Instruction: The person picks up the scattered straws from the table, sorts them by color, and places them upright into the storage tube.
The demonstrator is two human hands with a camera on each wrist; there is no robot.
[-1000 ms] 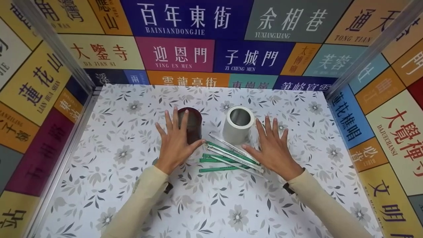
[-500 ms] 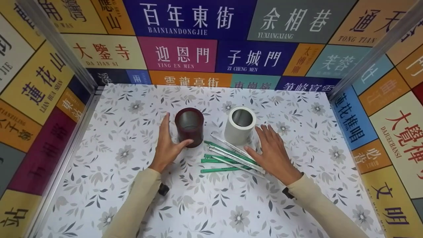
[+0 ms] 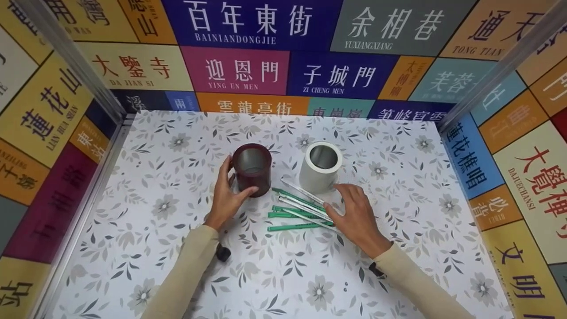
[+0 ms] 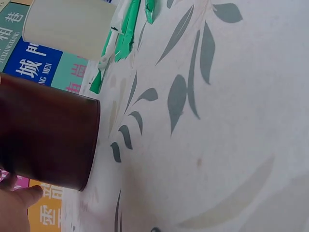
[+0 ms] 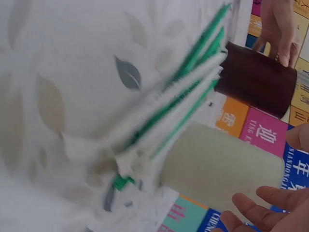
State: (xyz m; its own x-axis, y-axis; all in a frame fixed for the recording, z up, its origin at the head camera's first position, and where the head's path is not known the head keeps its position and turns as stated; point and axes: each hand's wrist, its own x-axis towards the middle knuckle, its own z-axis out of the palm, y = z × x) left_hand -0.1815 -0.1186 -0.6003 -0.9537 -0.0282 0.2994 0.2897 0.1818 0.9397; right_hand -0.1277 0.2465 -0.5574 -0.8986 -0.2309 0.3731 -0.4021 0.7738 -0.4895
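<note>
A dark red-brown cylindrical cup stands upright left of the table's middle, its mouth facing up. My left hand holds it from the left, thumb across its near side and fingers along the far left. Right of it is a white cylindrical cup, also upright. Several green and white wrapped straws lie in a loose, overlapping pile in front of both cups. Over their right ends hovers my right hand, fingers loosely bent with nothing gripped. In the right wrist view its fingers appear near the white cup.
White floral paper covers the table. Upright panels with coloured street-name signs close off the back and both sides. Metal corner posts stand where the panels meet.
My left hand has come from above the dark cup down to its left side and taken hold of it. The right hand has moved left and nearer, over the straws, its fingers bending.
</note>
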